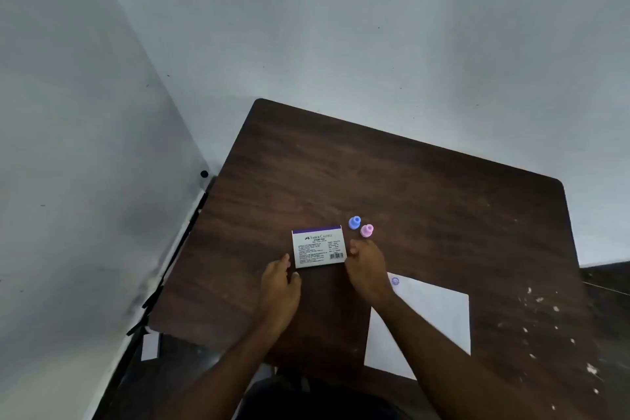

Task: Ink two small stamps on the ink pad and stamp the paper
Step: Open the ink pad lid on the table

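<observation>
The closed stamp pad box (318, 246), white with a purple strip and printed text, lies flat on the dark wooden table (426, 201). A blue stamp (354, 222) and a pink stamp (366, 230) stand side by side just beyond its right corner. My left hand (279, 283) hovers at the box's near-left corner, fingers apart, holding nothing. My right hand (366, 266) is at the box's right edge, fingers loosely curled; whether it touches the box is unclear. A white paper (433, 314) lies to the right, partly under my right forearm, with one purple stamped mark (395, 281).
White crumbs or flecks (545, 317) are scattered over the table's right side. Pale walls meet in a corner to the left, with a black stand leg (177, 256) beside the table's left edge. The table's near edge is close to my body.
</observation>
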`<state>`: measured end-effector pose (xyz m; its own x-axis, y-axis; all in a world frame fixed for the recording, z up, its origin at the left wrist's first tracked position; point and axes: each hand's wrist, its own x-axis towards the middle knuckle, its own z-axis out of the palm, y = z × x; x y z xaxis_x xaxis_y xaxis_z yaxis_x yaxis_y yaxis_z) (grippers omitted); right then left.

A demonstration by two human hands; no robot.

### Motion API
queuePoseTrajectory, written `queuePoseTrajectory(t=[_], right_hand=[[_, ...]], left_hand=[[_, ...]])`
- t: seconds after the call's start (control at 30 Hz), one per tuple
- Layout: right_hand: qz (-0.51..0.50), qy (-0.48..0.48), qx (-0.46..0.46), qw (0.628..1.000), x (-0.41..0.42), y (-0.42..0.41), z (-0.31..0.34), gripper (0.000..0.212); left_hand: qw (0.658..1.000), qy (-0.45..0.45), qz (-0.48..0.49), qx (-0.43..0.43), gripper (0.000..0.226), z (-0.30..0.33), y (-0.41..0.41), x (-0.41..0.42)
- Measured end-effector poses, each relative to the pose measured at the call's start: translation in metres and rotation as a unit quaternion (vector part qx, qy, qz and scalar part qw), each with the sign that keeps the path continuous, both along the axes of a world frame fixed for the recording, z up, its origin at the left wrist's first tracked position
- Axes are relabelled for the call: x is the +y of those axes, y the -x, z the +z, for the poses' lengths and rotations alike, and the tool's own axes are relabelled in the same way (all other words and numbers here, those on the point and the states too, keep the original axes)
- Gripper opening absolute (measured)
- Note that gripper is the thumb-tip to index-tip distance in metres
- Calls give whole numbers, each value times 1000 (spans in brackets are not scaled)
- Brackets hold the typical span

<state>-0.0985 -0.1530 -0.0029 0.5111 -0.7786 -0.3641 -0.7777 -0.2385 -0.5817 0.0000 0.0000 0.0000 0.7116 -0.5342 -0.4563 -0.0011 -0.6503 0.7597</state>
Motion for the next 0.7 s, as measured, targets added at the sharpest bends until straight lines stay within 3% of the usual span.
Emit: queuePoseTrajectory(t=[0.37, 0.7], right_hand=[[37, -20, 13, 999, -1, -3, -6, 33], [-39, -16, -42, 998, -10, -9, 5, 24]], left_hand=[[999, -27, -15, -8, 51, -8, -4, -13], [996, -30, -11, -89, 36, 4, -16, -22]])
